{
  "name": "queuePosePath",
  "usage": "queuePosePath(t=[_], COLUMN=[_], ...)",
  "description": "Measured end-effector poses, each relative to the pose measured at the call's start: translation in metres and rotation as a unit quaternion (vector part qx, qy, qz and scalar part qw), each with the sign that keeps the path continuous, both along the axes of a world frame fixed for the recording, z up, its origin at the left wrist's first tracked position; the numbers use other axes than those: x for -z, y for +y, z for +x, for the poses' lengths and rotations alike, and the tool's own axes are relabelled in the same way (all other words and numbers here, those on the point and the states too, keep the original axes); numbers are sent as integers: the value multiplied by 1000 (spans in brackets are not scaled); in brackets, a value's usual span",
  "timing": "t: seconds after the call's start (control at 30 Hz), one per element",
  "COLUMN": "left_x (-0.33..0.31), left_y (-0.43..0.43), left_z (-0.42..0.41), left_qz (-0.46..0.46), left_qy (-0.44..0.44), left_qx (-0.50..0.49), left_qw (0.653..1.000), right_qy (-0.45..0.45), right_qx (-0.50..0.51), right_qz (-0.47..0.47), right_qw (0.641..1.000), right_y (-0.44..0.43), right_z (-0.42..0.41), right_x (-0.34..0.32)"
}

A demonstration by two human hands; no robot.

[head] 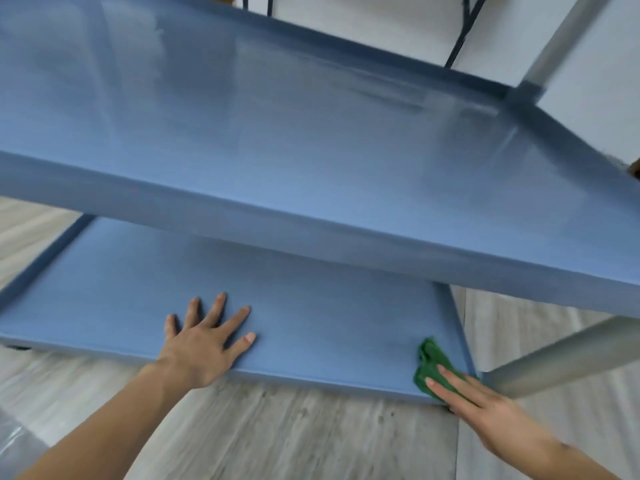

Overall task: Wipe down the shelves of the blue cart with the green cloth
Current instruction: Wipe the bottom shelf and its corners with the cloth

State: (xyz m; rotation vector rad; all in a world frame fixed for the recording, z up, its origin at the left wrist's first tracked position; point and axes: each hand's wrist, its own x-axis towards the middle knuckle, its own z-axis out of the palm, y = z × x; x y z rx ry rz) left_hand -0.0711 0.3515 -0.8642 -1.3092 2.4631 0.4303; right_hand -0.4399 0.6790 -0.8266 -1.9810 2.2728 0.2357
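Left hand (199,348) splayed on lower shelf (329,323), right hand (485,414) flat, half-covering green cloth (431,358)

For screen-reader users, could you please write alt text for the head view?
The right hand presses a green cloth onto the near right corner of the blue cart's lower shelf; the left hand rests flat on that shelf.

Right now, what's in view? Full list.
upper shelf: one, blue, fills the top half
lower shelf: one, blue, beneath it
cloth: one, green, near right corner of lower shelf
posts: two, grey metal, cart's right side
struts: several, black, top edge behind the cart
floor: one, grey wood-look, under the cart
left hand: one, flat on lower shelf, fingers spread
right hand: one, straight fingers pressing the cloth
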Motion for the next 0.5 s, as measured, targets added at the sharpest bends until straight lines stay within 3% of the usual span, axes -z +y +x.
queuePosePath(t=[0.1,0.13,0.17,0.2,0.27,0.3,0.33,0.4,0.43,0.5], left_x=[-22,-30,-40,-49,-67,-77,-88,-107,-115,-138], left_y=[4,7,11,18,36,46,56,74,79,82], left_z=[-10,-15,-19,-24,-31,-32,-29,-15,-6,25], left_qz=[33,48,68,92,151,200,264,392,435,489], left_qy=[5,32,65,107,192,223,254,317,343,387], left_qx=[36,61,85,99,88,62,35,-31,-79,-227], left_qw=[999,997,992,985,966,952,930,863,829,748], right_qy=[-126,-210,-320,-452,-683,-745,-788,-826,-832,-809], right_qx=[121,197,274,338,405,409,403,378,363,361], right_qz=[-62,-82,-100,-137,-185,-179,-152,-89,-70,-59], right_qw=[983,954,902,814,578,495,441,409,414,459], right_y=[-17,-26,-34,-46,-71,-86,-101,-126,-137,-158], right_z=[23,35,44,55,84,101,121,168,192,241], right_x=[-10,-19,-25,-35,-60,-71,-81,-99,-107,-122])
